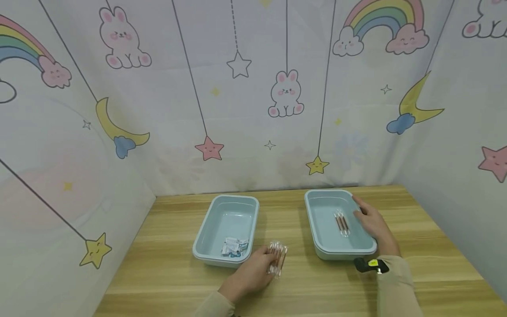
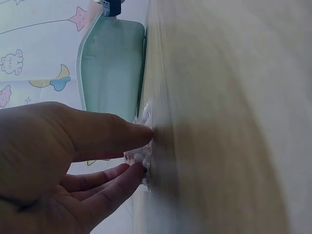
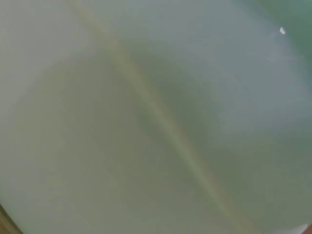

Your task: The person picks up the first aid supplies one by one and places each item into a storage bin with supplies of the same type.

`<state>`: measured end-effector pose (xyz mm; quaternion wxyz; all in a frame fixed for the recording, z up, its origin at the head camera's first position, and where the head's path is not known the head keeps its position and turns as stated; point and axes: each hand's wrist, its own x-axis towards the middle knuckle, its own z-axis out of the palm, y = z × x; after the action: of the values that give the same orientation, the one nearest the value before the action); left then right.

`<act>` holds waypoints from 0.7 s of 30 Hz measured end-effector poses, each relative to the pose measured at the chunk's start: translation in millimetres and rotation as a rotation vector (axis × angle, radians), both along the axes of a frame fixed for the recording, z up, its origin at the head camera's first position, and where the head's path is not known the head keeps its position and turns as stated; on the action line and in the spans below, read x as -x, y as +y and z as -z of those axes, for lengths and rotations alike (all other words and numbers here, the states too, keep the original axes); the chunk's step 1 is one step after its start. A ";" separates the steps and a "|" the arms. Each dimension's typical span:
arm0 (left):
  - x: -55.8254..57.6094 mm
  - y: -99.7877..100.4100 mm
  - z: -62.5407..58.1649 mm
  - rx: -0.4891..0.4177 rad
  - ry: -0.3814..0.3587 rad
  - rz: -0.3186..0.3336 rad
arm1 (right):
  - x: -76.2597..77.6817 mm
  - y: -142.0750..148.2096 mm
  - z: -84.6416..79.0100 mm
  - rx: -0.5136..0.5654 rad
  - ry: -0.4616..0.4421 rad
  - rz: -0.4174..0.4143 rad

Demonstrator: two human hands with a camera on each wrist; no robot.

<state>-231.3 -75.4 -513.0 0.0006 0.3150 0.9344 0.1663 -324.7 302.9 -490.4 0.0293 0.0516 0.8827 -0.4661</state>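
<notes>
My left hand (image 1: 253,272) pinches several brown-stemmed cotton swabs in clear wrappers (image 1: 279,257) between thumb and fingers, low over the table between two pale blue plastic trays. In the left wrist view the thumb and fingertips close on the crinkled clear wrapper (image 2: 142,155), right at the tabletop. My right hand (image 1: 374,224) grips the right rim of the right tray (image 1: 325,220), its thumb over the edge. Inside that tray lie a few more wrapped swabs (image 1: 342,223). The tray's pale wall (image 3: 97,136) fills the right wrist view, where the fingers are hidden.
The left tray (image 1: 233,220) holds several small white and blue sachets (image 1: 234,247) at its near end. Both trays stand on a wood-grain table (image 1: 158,259). A printed cloth (image 1: 253,110) encloses the back and sides. A black device (image 1: 370,265) is strapped to the right wrist.
</notes>
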 end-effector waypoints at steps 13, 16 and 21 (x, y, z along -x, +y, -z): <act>1.2 0.8 0.6 -0.038 0.046 0.032 | 0.2 0.0 1.4 -0.019 0.010 0.002; 0.9 1.9 0.6 -0.056 0.025 0.015 | 0.5 -0.1 1.2 -0.018 0.002 0.006; 0.6 2.9 1.5 -0.079 -0.013 -0.018 | -0.6 -0.3 0.5 -0.005 -0.007 0.006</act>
<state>-231.9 -72.5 -514.5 -0.0073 0.3054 0.9298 0.2052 -324.1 302.6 -490.9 0.0310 0.0558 0.8837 -0.4636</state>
